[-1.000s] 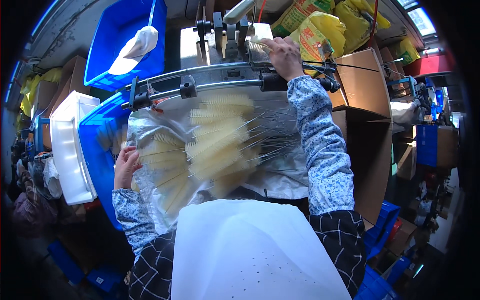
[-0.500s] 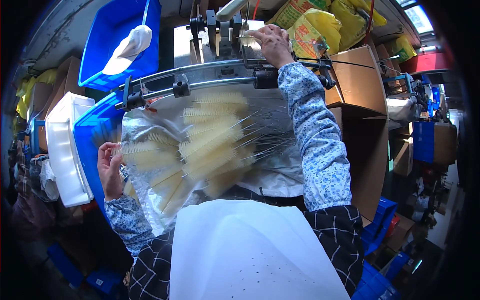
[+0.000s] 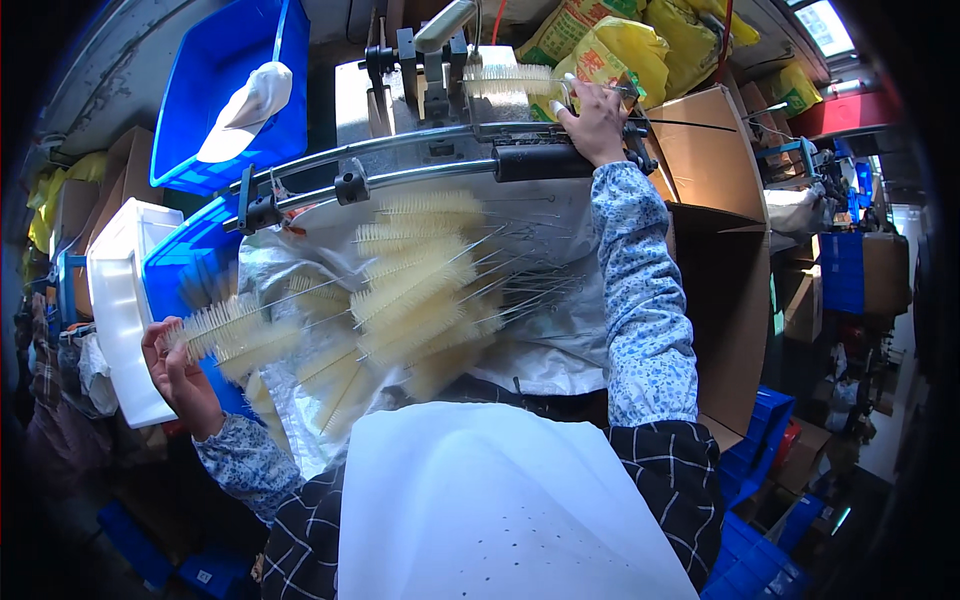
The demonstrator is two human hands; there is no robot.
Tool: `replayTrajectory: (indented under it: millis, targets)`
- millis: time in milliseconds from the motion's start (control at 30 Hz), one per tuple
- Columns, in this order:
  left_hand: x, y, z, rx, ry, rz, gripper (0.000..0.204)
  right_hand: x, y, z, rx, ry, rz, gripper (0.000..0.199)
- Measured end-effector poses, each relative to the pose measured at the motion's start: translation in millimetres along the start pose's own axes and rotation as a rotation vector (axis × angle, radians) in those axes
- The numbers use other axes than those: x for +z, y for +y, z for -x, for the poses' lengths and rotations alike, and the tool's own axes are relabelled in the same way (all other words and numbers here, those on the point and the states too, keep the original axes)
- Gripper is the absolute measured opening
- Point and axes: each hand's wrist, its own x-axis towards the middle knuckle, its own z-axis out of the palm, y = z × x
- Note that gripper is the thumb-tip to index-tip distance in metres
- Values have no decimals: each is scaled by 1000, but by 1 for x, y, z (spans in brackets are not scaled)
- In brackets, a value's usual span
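Observation:
My left hand is at the far left, its fingers closed on the bristly end of a pale wire brush. More cream-coloured brushes lie piled before me, their thin wire stems pointing right. My right hand reaches over the metal machine, with white coverings on its thumb and index fingertip. Its fingers are curled at the right end of another bristle brush, lying level across the machine. What they grip there is hidden. Just below that hand is a black cylinder on the rail.
Two curved metal rails cross in front of the machine. A blue bin with a white cap stands at left, near a white plastic tub. An open cardboard box is at right, yellow sacks behind. White sheeting lies under the brushes.
My left hand has moved left and slightly down, drawing a brush away from the pile. My right hand has shifted right with the black cylinder; the brush on the machine now shows more fully.

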Motion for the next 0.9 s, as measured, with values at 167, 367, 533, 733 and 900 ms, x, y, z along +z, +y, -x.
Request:
replayTrajectory:
  millis: [167, 367, 533, 733, 900]
  targets:
    - [-7, 1, -3, 59, 24, 81, 36, 10, -3, 1, 67, 12, -298, 38]
    - [-12, 6, -4, 54, 39, 160, 37, 12, -28, -3, 6, 58, -312, 32]
    - [-24, 8, 2, 76, 103, 170, 36, 13, -41, -1, 14, 67, -298, 30]
    - [-37, 19, 0, 54, 153, 244, 37, 7, -59, -2, 19, 50, -335, 27]
    - [-15, 26, 3, 67, 154, 214, 37, 3, -91, -3, 31, 56, -290, 26]
